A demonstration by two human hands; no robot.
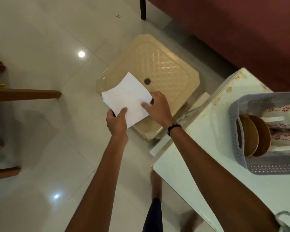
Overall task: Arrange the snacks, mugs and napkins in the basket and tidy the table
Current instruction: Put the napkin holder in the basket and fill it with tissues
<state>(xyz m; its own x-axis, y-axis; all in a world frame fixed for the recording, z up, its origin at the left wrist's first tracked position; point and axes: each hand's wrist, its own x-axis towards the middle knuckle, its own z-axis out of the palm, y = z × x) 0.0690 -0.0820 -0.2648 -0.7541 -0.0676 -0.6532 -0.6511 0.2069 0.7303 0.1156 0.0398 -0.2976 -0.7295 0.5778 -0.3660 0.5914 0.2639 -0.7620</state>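
Holding a white square paper napkin [126, 99] mid-frame, I pinch its near edge with my left hand [116, 122] while my right hand [157, 107] pinches its right edge.

Bare forearms, dark beaded wristband [173, 127] on right wrist, dark trouser leg [153, 215], bare feet

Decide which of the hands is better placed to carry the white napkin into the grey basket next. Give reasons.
The right hand. It already pinches the napkin, and the basket sits on the table on its side. The left hand would have to cross over.
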